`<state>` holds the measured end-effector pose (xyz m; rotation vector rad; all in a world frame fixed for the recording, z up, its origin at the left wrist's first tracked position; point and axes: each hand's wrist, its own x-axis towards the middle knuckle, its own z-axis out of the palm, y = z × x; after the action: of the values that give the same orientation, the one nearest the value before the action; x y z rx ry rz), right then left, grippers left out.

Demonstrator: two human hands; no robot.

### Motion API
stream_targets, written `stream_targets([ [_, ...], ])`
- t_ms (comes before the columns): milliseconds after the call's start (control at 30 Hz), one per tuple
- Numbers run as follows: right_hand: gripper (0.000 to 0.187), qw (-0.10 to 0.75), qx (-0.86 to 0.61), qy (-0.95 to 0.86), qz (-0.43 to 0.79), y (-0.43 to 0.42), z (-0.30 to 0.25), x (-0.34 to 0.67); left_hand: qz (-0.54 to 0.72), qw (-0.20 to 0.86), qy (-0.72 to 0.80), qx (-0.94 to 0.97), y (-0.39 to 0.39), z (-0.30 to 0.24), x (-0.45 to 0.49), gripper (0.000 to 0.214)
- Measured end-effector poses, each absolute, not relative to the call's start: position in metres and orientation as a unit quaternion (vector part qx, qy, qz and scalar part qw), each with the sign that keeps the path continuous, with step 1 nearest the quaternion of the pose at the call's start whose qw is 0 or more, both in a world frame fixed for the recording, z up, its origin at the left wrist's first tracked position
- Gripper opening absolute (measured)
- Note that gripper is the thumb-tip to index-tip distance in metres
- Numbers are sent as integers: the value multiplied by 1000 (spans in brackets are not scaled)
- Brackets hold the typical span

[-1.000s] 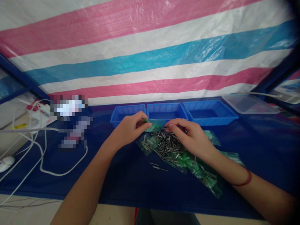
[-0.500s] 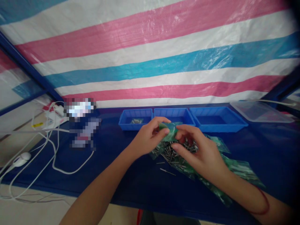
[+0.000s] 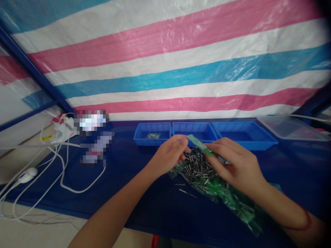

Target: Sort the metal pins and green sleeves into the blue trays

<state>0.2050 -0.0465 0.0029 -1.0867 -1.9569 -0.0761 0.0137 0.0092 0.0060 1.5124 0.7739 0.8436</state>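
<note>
A small green-tinted clear plastic bag is held tilted above the table. My right hand pinches its lower right end between thumb and fingers. At the upper left end, my left hand is closed, with thumb and forefinger pressed together at the bag's edge. Below both hands lies a heap of thin metal pins that look like blind rivets. Two loose ones, including a long one, lie in front of the heap. More green plastic bags spread out under my right forearm.
Three blue trays stand along the back: the left tray holds a small bag of pins, beside the middle tray and right tray. A clear plastic lid lies at right. White cables and blurred-out items are at left.
The bag has turned from facing me to a slanted, edge-on position. My right hand has closed on its right end, and my left fingers have curled in. The view has shifted slightly.
</note>
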Motion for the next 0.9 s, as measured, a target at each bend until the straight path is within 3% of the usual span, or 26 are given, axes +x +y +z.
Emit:
stream_targets([
  [100, 22, 374, -391, -836, -94, -42, 1, 214, 293, 631, 340, 633, 8, 3, 16, 61],
  [267, 29, 396, -425, -813, -35, -40, 4, 212, 346, 588, 344, 645, 2, 8, 17, 30],
  [400, 28, 476, -525, -677, 199, -41, 7, 204, 428, 357, 387, 735, 5, 11, 11, 19],
  [500, 41, 457, -500, -593, 434, -41, 6, 197, 431, 163, 317, 829, 7, 11, 6, 15],
  [600, 39, 465, -461, -510, 558, -40, 3, 192, 371, 84, 231, 896, 6, 10, 4, 21],
  [700, 33, 501, -448, -472, 570, -38, 1, 193, 336, 81, 236, 908, 5, 11, 4, 25],
  [800, 30, 530, -441, -500, 524, -37, 2, 196, 327, 143, 235, 904, 3, 14, 5, 47],
  [900, 24, 541, -440, -551, 458, -39, 1, 194, 354, 232, 232, 876, 2, 14, 8, 34],
])
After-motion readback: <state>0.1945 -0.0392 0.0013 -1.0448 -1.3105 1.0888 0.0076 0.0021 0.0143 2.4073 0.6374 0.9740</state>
